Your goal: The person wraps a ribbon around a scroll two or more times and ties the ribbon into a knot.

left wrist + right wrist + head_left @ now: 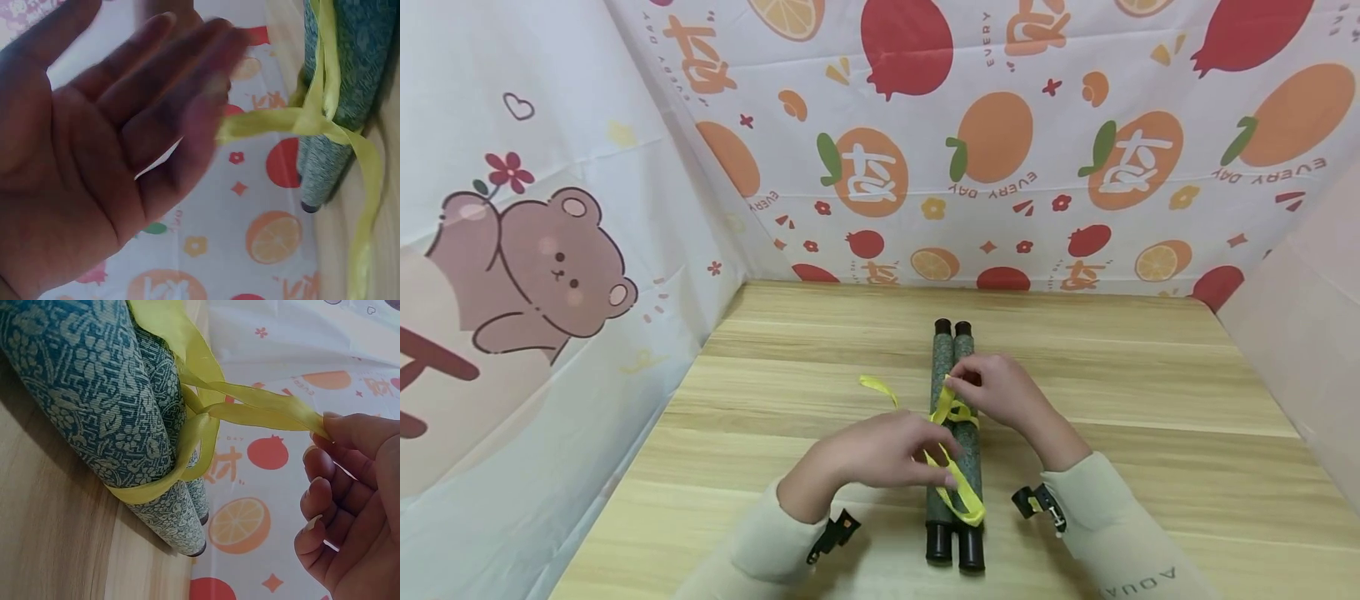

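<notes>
A scroll rolled from both ends (972, 462) lies lengthwise on the table, covered in patterned blue-green brocade with dark end knobs. Around its middle goes a yellow ribbon (150, 490), crossed on top, with a loop trailing over the near half. Thumb and index finger of my right hand (1000, 392) pinch a doubled length of ribbon, pulled taut above the scroll in the right wrist view. My left hand (887, 450) hovers over the scroll's near half, fingers spread and loosely bent. In the left wrist view its palm (94, 162) holds nothing; the fingertips are blurred.
A pale wood table (760, 400) is under the scroll. Fruit-printed cloth (925, 183) rises at its back edge, and a bear-printed cloth (647, 208) hangs at the left. One ribbon tail (877, 384) sticks out left of the scroll.
</notes>
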### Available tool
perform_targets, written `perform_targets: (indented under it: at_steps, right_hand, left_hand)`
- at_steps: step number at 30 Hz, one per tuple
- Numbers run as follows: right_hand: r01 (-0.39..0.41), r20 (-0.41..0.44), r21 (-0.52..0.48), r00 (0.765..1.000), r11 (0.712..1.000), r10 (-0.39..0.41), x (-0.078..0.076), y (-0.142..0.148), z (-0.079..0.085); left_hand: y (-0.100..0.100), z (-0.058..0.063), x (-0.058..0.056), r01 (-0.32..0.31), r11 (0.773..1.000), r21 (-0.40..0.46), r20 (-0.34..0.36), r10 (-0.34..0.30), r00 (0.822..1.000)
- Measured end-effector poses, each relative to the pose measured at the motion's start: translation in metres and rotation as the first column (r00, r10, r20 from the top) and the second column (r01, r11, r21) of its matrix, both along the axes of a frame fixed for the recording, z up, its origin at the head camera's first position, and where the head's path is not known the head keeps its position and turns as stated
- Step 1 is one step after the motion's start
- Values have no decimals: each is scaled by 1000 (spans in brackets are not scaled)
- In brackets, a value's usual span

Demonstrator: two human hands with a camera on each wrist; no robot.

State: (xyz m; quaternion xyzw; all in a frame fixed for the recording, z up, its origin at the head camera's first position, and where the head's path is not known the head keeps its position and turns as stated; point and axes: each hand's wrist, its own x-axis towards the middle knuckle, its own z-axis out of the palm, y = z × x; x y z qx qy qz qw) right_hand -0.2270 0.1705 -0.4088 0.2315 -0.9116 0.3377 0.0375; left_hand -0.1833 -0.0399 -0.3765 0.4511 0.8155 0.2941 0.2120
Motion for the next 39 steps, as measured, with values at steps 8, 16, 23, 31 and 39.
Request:
perform_targets:
  at_steps: [8,16,23,31,39]
  right_hand:
    - [-15,-5,-5,1000,1000,15,0,1,1]
    - [-19,-11,-5,1000,1000,19,1,0,3]
    - [-36,-25,-1,999,999,36,0,0,4]
    - [-50,10,-45,999,998,51,1,4,-2]
    - [-116,179,109,979,987,95,17,5,-24]
  left_hand:
    - [2,-14,-28,-395,898,194,-47,411,910]
    - [9,-35,-49,-449,865,225,37,453,891]
    - [16,-47,-60,-460,850,257,68,459,886]
    - [17,-54,-64,-489,824,286,95,484,870]
    - [16,-55,-64,-507,805,309,135,490,861]
